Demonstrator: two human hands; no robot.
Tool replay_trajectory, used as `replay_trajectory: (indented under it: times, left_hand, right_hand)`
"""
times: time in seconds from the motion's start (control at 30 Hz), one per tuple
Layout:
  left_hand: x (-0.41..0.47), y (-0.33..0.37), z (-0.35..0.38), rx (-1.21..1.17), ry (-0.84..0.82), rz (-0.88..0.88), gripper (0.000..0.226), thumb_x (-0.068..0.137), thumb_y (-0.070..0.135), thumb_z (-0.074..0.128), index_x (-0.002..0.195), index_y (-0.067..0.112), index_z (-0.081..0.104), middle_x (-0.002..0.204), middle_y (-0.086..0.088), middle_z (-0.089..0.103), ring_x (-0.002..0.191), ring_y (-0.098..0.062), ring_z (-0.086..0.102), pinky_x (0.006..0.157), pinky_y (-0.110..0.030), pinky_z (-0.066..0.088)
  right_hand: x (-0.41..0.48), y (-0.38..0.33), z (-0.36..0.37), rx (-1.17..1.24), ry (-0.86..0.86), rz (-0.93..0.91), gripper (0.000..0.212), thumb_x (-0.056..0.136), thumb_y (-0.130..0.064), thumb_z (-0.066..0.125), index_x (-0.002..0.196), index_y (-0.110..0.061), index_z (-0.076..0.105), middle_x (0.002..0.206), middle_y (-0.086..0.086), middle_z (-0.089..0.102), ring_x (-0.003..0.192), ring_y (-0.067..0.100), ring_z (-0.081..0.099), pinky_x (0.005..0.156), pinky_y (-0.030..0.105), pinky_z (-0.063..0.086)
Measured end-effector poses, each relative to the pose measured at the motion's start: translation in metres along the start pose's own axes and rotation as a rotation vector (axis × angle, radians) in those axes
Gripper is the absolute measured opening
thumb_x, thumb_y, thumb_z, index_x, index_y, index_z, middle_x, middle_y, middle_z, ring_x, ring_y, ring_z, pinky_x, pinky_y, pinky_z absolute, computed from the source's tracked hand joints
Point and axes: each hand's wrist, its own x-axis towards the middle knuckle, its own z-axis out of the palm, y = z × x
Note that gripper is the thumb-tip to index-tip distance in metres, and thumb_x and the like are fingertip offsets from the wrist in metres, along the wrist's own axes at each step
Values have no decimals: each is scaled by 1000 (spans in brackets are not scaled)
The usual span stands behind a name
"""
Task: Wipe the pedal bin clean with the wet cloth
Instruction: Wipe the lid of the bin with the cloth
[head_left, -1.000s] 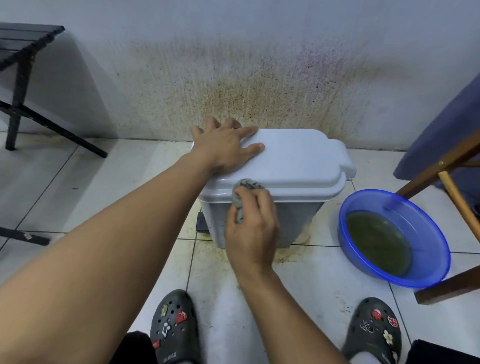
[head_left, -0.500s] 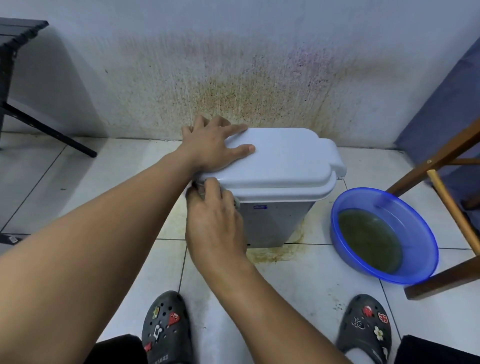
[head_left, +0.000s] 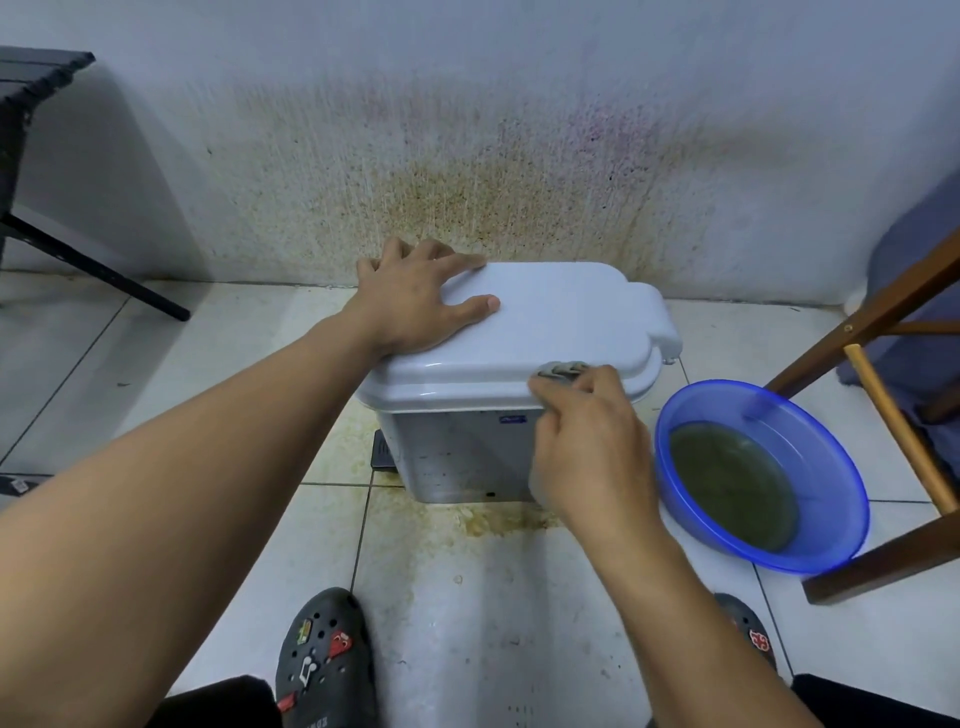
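Note:
A white pedal bin (head_left: 457, 447) with a closed lid (head_left: 561, 322) stands on the tiled floor against the stained wall. Its dark pedal (head_left: 383, 451) sticks out at the lower left. My left hand (head_left: 415, 306) lies flat and spread on the lid's left end. My right hand (head_left: 582, 441) presses a small grey wet cloth (head_left: 558, 371) against the front rim of the lid, toward its right side. Most of the cloth is hidden under my fingers.
A blue basin (head_left: 841, 499) of murky greenish water sits on the floor right of the bin. A wooden chair frame (head_left: 883, 405) stands over it at the right. A black folding table's legs (head_left: 98, 270) are at the left. Yellowish stains (head_left: 493, 522) spread below the bin.
My right hand slid the cloth along the lid's front rim, first to the left corner, then across to the right side. My left hand stayed on the lid.

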Motion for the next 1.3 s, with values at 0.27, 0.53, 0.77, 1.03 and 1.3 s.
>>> replay_trajectory:
  times: [0.27, 0.53, 0.77, 1.03, 1.3]
  left_hand:
    - [0, 1, 4, 20, 9, 0, 68, 88, 85, 32, 148, 55, 36, 150, 7, 42, 134, -32, 30, 108, -55, 25]
    - [1, -4, 5, 31, 5, 19, 71, 86, 87, 29, 149, 55, 36, 152, 10, 42, 134, -31, 31, 107, -57, 27]
    - [1, -3, 2, 23, 4, 17, 71, 86, 86, 32, 148, 53, 39, 151, 10, 43, 134, -30, 32, 107, -56, 27]
    - [1, 0, 1, 33, -30, 4, 71, 86, 87, 29, 149, 53, 37, 153, 9, 40, 135, -34, 32, 108, -57, 26]
    - [-6, 6, -6, 13, -120, -67, 78, 84, 90, 24, 152, 53, 32, 158, 9, 33, 141, -35, 31, 108, -62, 23]
  right_hand:
    - [-18, -59, -2, 37, -53, -103, 27, 93, -7, 46, 115, -13, 60, 119, 7, 45, 100, 33, 51, 74, 32, 36]
    - [-7, -58, -2, -73, -169, -141, 32, 93, -1, 45, 118, -15, 59, 115, 6, 36, 98, 32, 47, 68, 38, 36]
    - [4, 6, -22, -133, -85, -10, 46, 88, -3, 53, 128, -26, 61, 110, 1, 35, 90, 31, 50, 65, 34, 37]
    - [12, 50, -43, -83, 66, 176, 41, 95, -4, 46, 125, -24, 65, 117, 7, 44, 83, 29, 51, 72, 39, 48]
    - [22, 47, -25, -5, 40, 154, 44, 97, -7, 46, 133, -28, 61, 119, 7, 44, 90, 30, 54, 77, 39, 48]
